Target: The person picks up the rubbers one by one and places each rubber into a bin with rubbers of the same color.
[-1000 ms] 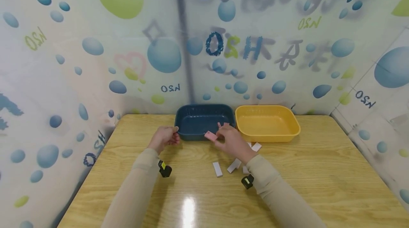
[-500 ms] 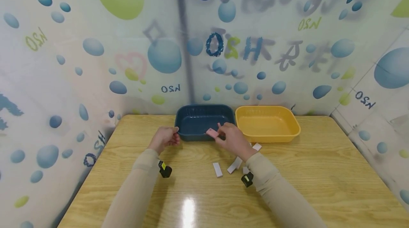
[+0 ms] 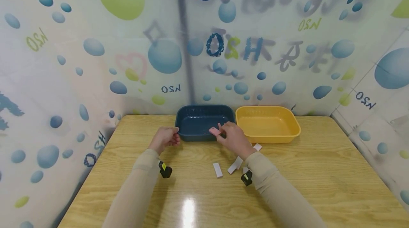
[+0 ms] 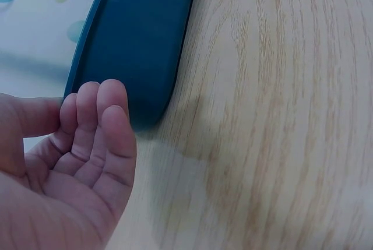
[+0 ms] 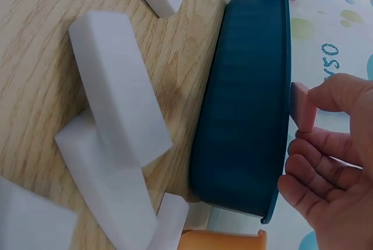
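Observation:
A dark blue plastic bin stands at the back of the table. My left hand pinches its front left rim between thumb and curled fingers, as the left wrist view shows at the bin's corner. Over the front rim, towards the right end, my right hand pinches a pink block between thumb and forefinger. In the right wrist view that block is just at the rim. A second small pink piece shows beside the right fingers; how it rests is partly hidden.
A yellow bin stands close against the blue one on the right. Several white blocks lie in front, among them a lone block and a crossed pair, partly behind the right wrist. A patterned curtain backs the table.
The right hand has shifted slightly right, and its pink block has moved up and right from in front of the rim to over it. The left hand keeps its place on the rim.

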Demonstrator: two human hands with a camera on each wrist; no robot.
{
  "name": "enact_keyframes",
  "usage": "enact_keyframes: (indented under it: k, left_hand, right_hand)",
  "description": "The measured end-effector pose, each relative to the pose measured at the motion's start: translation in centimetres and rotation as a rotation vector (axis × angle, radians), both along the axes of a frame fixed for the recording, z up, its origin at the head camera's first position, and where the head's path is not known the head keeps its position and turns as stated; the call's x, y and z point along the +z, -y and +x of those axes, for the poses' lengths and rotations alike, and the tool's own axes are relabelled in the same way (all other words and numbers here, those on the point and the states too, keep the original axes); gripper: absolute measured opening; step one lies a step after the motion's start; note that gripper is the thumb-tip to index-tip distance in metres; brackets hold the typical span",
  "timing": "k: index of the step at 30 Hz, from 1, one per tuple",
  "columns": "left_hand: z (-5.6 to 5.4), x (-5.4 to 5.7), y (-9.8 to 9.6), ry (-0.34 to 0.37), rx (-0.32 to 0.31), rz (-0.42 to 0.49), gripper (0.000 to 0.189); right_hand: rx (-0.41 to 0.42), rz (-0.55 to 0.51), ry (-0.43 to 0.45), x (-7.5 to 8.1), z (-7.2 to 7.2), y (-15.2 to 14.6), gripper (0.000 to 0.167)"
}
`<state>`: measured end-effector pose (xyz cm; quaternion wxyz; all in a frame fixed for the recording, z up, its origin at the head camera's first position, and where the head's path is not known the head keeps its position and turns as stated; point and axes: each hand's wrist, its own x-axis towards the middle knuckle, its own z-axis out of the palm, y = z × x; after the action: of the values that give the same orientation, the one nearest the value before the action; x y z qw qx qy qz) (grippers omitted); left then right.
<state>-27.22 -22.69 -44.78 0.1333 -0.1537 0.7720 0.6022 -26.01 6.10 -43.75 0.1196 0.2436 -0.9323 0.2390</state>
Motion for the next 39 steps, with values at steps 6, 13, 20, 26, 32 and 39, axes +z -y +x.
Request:
enact_keyframes:
  k: [6,13,20,26,32,39]
  left_hand:
    - [0.0,0.0,0.0,-0.001,0.000,0.001,0.034]
    - [0.1,0.0,0.1,-0.001,-0.003,0.003,0.034]
    - [0.1,0.0,0.1,-0.001,-0.002,-0.003,0.034]
    - [0.1,0.1,0.0,0.004,0.001,0.001,0.034]
    - [0.1,0.1,0.0,0.009,0.004,0.008,0.033]
    - [0.1,0.1,0.0,0.004,0.005,0.005,0.033]
  right_hand:
    - [-0.034,-0.014,0.016,-0.2,-0.3,0.1,0.017]
    - [-0.055,-0.023,0.011,-0.3,-0.6,0.5,0.016]
    - [-0.067,0.034,0.003,0.1,-0.7,0.9,0.023]
    - [-0.075,0.040,-0.001,0.2,-1.1,1.2,0.029]
    - [-0.093,0.063,0.019,0.3,-1.4,1.4,0.026]
    - [-0.093,0.039,0.031,0.1,-1.5,1.4,0.029]
